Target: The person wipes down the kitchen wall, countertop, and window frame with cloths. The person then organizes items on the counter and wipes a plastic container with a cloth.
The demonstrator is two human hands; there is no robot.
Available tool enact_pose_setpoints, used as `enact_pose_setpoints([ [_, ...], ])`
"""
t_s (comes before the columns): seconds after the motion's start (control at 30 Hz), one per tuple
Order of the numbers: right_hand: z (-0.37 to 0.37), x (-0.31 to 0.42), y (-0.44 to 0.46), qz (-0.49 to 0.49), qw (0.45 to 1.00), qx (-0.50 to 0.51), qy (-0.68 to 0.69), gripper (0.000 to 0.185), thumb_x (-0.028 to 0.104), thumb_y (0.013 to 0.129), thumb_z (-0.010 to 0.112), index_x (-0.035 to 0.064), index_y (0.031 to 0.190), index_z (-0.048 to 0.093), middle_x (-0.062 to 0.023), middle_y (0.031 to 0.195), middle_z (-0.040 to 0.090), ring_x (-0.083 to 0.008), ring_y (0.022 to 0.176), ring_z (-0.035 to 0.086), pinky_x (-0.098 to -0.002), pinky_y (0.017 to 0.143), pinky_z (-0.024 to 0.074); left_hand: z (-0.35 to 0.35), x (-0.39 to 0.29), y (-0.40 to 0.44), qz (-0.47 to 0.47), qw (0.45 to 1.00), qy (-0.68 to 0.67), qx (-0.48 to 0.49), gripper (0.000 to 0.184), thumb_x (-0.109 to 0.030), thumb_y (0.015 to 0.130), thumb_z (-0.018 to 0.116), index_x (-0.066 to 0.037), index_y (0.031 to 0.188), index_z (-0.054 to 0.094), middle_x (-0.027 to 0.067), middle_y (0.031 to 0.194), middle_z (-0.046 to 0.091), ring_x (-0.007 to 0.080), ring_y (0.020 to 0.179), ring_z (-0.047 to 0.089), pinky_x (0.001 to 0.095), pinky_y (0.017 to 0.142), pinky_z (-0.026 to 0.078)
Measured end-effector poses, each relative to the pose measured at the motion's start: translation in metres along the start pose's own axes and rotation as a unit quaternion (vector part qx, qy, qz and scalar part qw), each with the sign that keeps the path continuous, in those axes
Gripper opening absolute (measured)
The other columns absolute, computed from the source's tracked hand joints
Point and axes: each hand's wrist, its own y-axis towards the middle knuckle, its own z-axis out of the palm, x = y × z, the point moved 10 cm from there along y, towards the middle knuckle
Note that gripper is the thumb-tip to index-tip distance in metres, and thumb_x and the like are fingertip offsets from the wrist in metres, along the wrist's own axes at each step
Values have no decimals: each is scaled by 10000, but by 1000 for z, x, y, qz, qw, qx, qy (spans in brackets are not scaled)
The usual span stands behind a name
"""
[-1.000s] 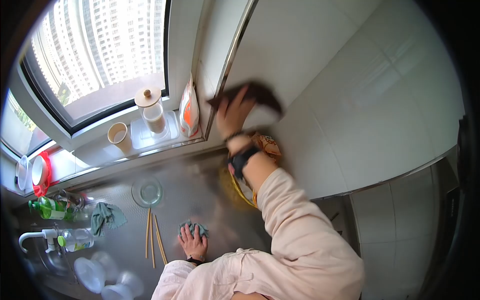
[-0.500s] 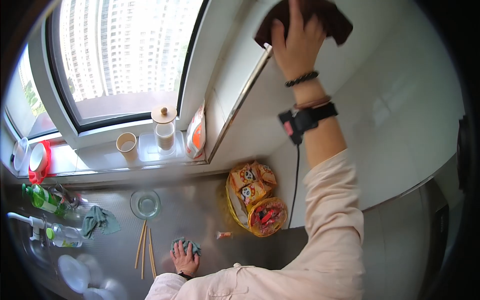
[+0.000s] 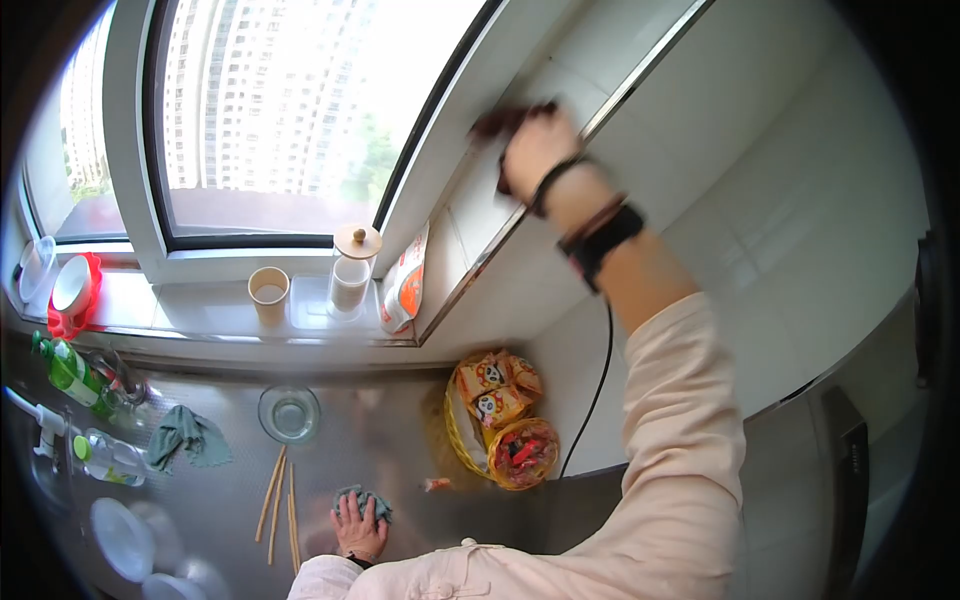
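Observation:
Blurred by motion, my right hand [image 3: 543, 155] is closed round a dark brown cloth [image 3: 497, 122] at the tiled ledge beside the window frame. Down on the metal counter, my left hand [image 3: 360, 528] lies flat, fingers spread, over a crumpled grey-green cloth [image 3: 376, 503]. Left of that hand are several wooden chopsticks [image 3: 270, 505], and a clear glass bowl [image 3: 290, 415] stands beyond them. A small wrapped packet [image 3: 437, 485] lies to its right.
Yellow baskets [image 3: 462, 440] of packaged snacks stand by the wall. The sill holds a paper cup [image 3: 269, 293], a lidded glass jar [image 3: 350, 280] and a white-orange bag [image 3: 404, 285]. Bottles [image 3: 75, 375] and another grey-green cloth [image 3: 188, 437] are at left. A black cable [image 3: 598, 390] hangs from my right wrist.
My right hand has moved down and to the left with the brown cloth, from high on the wall side to the ledge. My left hand stays on its cloth. The view has shifted slightly.

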Motion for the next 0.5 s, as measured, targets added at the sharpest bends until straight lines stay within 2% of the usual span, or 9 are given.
enact_pose_setpoints([
  [0.03,-13,-47,4,53,997,26,41,479,446,810,500,152,1187,528,-36,1262,474,-205,1183,395,-428,978,244,2,-1,-2,0,1000,-5,4,487,-361,707,545,-184,1161,536,151,1329,360,335,1249,285,549,997,184],
  [0.1,-54,-110,-1,141,972,-186,-7,472,450,789,540,160,1161,549,-31,1216,506,-210,1156,414,-425,964,250,-2,-1,1,-2,1000,-4,-2,483,-352,707,548,-183,1159,537,147,1325,366,333,1247,291,549,995,190],
  [0.2,-27,-81,14,177,980,-89,12,400,390,822,506,155,1141,563,-40,1170,527,-212,1137,423,-438,983,232,-5,-1,0,-7,1000,-16,8,477,-354,710,551,-183,1155,541,139,1322,373,331,1246,293,550,992,195],
  [0.27,12,9,22,46,997,-26,52,367,301,834,447,128,1131,577,-64,1211,508,-228,1136,420,-478,999,208,-5,1,4,-10,1000,-25,5,478,-358,711,553,-183,1155,542,137,1321,375,330,1246,293,550,992,195],
  [0.3,25,62,13,-42,998,-35,39,341,294,833,452,105,1064,618,-87,1121,559,-258,1102,446,-474,968,269,-4,1,2,-10,999,-39,9,487,-348,703,553,-174,1157,538,144,1326,369,333,1253,282,549,994,188],
  [0.37,41,139,-17,-135,982,-120,54,344,313,829,440,133,1051,632,-73,1152,543,-247,1126,432,-505,982,224,-4,5,4,-19,998,-52,4,496,-339,696,553,-164,1160,534,152,1330,362,336,1260,270,549,997,182],
  [0.43,39,134,-22,-178,975,1,133,341,317,822,448,128,1028,643,-73,1141,550,-248,1118,440,-502,983,227,-5,3,2,-4,998,-63,4,490,-336,696,555,-165,1155,539,150,1331,361,334,1260,270,549,993,189],
  [0.47,30,113,-18,-176,982,21,67,314,297,808,471,131,1006,648,-65,1117,563,-236,1106,451,-505,981,233,-4,3,1,-1,998,-56,-4,495,-341,693,557,-167,1157,539,150,1333,359,334,1258,273,551,990,193],
  [0.5,27,70,2,-68,997,39,16,370,310,868,395,144,1136,590,-88,1261,488,-266,1196,394,-512,1025,141,-3,3,3,3,998,-58,-2,495,-341,693,557,-167,1157,539,150,1333,359,334,1258,273,551,990,193],
])
